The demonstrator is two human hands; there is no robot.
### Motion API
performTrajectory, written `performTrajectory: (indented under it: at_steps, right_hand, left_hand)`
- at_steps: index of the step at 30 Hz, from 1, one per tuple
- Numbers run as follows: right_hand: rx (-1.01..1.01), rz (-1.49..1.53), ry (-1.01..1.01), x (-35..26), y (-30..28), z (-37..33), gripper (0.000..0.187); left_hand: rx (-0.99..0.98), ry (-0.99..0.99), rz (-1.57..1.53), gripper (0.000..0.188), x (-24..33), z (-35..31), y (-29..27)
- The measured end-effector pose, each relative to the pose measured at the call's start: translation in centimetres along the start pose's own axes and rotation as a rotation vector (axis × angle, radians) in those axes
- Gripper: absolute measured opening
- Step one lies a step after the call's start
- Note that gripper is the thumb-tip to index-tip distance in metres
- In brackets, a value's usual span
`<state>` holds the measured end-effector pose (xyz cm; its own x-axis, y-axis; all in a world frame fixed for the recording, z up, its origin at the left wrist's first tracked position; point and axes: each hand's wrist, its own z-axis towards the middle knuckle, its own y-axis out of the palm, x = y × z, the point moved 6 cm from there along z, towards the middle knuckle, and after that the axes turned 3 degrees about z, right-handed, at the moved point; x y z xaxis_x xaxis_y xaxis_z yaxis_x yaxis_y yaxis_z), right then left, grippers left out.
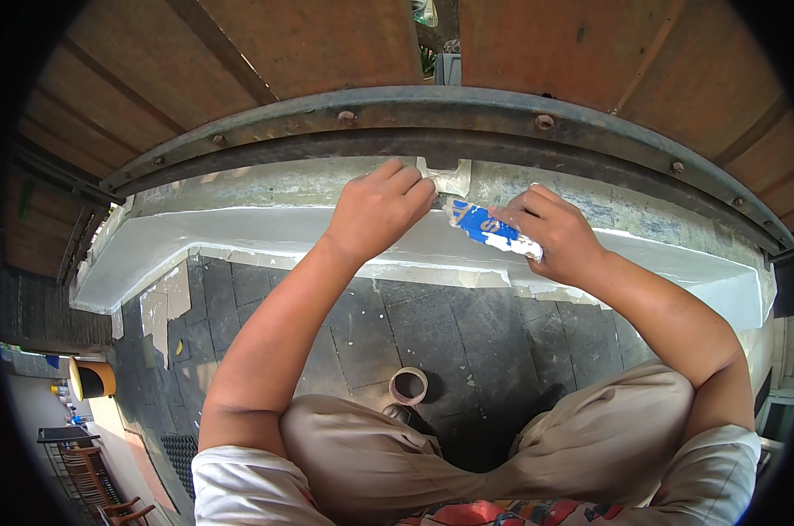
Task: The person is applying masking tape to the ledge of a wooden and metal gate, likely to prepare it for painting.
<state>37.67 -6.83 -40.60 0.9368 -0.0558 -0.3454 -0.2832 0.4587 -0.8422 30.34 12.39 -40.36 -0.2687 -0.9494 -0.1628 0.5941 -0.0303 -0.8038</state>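
Reddish-brown wooden panels (344, 44) rise behind a curved-looking metal rail (296, 117), its rough surface studded with rusty bolts (545, 122). Below it runs a low ledge (283, 228), mottled grey-green on top and smooth white on its face, with a ragged, flaking strip (167, 302) along the lower edge. Dark, rectangular stone tiles (423, 324) pave the floor, where a short round ring (395, 386), like a tape roll, lies near your feet.

Your right hand (555, 232) has its thumb and fingers clamped on the right end of a flat blue scrap (483, 224). This piece, torn-edged and crusted with white, sits just above the ledge, its free end pointing toward your other hand. Your left hand (384, 206) is by the ledge top, fingers curled close together, beside a cream patch (452, 180) under the rail.

The left fingertips are turned away, so you cannot tell whether they pinch anything. Part of the scrap is hidden by your right fingers. Your shoes are mostly in shadow, and a wooden chair (90, 473) at lower left is cut off by the dark lens rim.
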Motion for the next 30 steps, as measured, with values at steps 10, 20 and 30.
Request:
performTrajectory:
  at_steps: [10, 20, 30]
  right_hand:
    - [-0.041, -0.133, -0.004, -2.1, 0.5, 1.3, 0.077]
    - [-0.013, -0.197, -0.016, -1.6, 1.5, 1.5, 0.069]
    - [-0.016, -0.015, -0.087, -0.4, -2.8, -1.9, 0.055]
  left_hand:
    - [-0.076, -0.107, -0.228, 0.015, -0.5, 0.5, 0.1]
    - [-0.148, -0.101, -0.343, 0.016, -0.7, -0.3, -0.2]
    - [0.019, 0.160, -0.069, 0.016, 1.4, 1.2, 0.6]
